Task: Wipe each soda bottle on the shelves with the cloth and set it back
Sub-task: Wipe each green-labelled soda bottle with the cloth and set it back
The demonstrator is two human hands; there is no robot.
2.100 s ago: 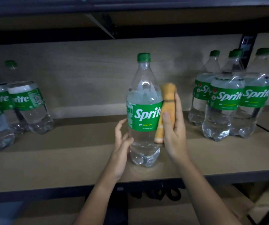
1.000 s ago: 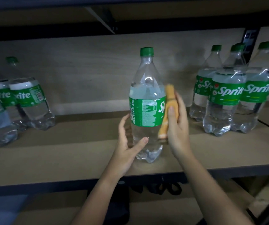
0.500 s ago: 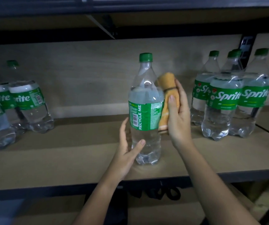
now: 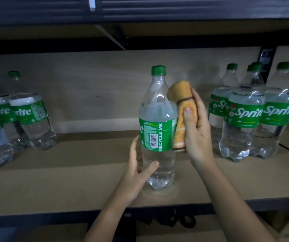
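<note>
Right hand: the right hand (image 4: 197, 130) grips a rolled orange cloth (image 4: 182, 116), thumb across its front and fingers wrapped behind; the roll stands roughly upright and presses against the right flank of the bottle.
Left hand: the left hand (image 4: 138, 170) cups the lower clear body of the bottle from the left, thumb across the front and fingers curving behind; it looks like a light steadying or turning hold, not a clamp.
Bottle in hand: the soda bottle (image 4: 157, 130) stands upright on the shelf (image 4: 70, 186), near its front edge and midway along it, green cap up, with the barcode and "RECYCLE ME" side of the label facing the camera.
Key relation: the bottle sits directly between the two hands, its long axis vertical; the cloth lies parallel to that axis at label height, so a stroke up or down, or a turn of the bottle by the left hand, would bring fresh surface under the cloth.
Nearer hand: both touch it; the left is lower, the right higher.
Step, as I judge it: mid-wipe on this bottle, not yet set back.
Neighbours: a cluster of bottles on the right (image 4: 245, 119) and a group of bottles on the left (image 4: 26, 117) stand further back, well apart from the one being wiped.
</note>
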